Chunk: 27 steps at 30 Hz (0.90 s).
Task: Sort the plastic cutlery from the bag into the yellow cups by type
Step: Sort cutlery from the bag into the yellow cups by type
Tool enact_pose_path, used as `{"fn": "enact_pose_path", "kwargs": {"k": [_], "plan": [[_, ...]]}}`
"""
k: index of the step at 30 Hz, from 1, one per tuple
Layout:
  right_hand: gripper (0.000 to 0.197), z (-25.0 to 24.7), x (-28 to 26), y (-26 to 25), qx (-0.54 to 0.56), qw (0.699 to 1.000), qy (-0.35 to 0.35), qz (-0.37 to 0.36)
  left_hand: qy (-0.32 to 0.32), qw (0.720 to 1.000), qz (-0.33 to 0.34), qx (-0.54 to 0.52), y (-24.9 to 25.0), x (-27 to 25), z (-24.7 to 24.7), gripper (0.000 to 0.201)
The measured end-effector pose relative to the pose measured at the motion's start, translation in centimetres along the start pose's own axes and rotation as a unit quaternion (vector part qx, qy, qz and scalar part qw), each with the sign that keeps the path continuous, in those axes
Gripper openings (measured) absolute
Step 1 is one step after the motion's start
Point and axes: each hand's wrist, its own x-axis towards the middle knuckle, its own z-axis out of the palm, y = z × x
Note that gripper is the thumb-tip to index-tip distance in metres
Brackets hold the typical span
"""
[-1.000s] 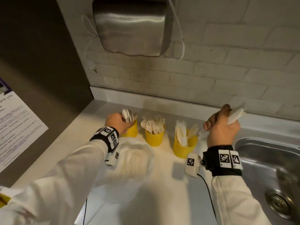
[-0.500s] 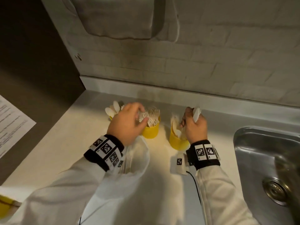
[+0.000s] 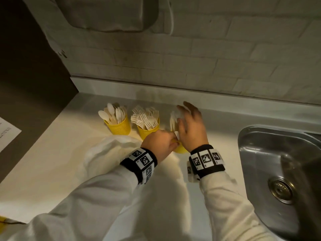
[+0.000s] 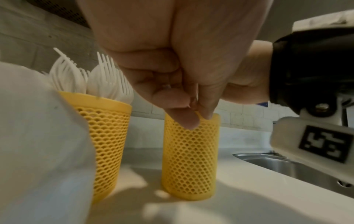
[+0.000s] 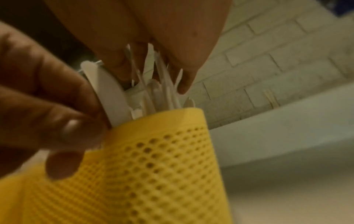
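Three yellow mesh cups stand in a row by the wall. The left cup holds white spoons, the middle cup holds forks, and the right cup holds knives. My left hand pinches the near rim of the knife cup between thumb and fingers. Spread above that cup, my right hand has straight fingers that touch the knife tips and grip nothing. The white plastic bag lies crumpled in front of the spoon and fork cups.
A steel sink is sunk into the counter close on the right. The brick wall rises just behind the cups, with a metal dryer mounted above. A printed sheet hangs on the dark panel at left.
My left hand has moved right from the spoon and fork cups to the knife cup's rim. My right hand came down to that cup, let go of its knife, and opened over the knives.
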Motion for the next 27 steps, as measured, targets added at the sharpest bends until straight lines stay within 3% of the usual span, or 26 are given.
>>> {"fn": "enact_pose_path", "kwargs": {"k": [2, 5, 9, 11, 15, 21, 24, 25, 27], "plan": [[0.052, 0.1, -0.2, -0.2, -0.116, 0.989, -0.092, 0.012, 0.011, 1.0, -0.017, -0.001, 0.2, 0.3, -0.1, 0.029], [0.053, -0.4, -0.1, -0.8, -0.161, 0.971, -0.166, 0.058, 0.024, 0.999, -0.031, -0.015, 0.3, 0.3, -0.5, 0.018], [0.06, -1.0, 0.0, -1.1, -0.079, 0.992, -0.074, 0.063, 0.047, 0.996, -0.051, -0.057, -0.6, 0.6, -0.3, 0.023], [0.057, -1.2, -0.2, -0.9, -0.016, 0.992, -0.041, 0.121, 0.045, 0.994, -0.061, -0.083, -1.1, 0.7, -0.2, 0.034], [0.048, -1.3, -0.9, -0.2, 0.095, 0.961, -0.096, 0.241, 0.063, 0.987, -0.06, -0.135, -1.4, 0.7, -0.1, 0.043], [0.049, -1.2, -2.1, 0.5, 0.037, 0.974, -0.102, 0.2, 0.065, 0.976, -0.078, -0.191, -0.9, 0.6, -0.1, 0.043], [0.05, -1.3, -2.2, 0.3, 0.021, 0.976, -0.101, 0.194, 0.05, 0.974, -0.086, -0.204, -0.8, 0.4, 0.0, 0.027], [0.052, -1.3, -2.3, 0.1, 0.022, 0.977, -0.092, 0.191, 0.043, 0.974, -0.086, -0.205, -0.9, 0.2, -0.1, 0.019], [0.052, -1.4, -2.4, -0.6, 0.024, 0.983, -0.055, 0.175, 0.036, 0.964, -0.093, -0.247, -1.1, -0.7, -0.7, 0.024]]}}
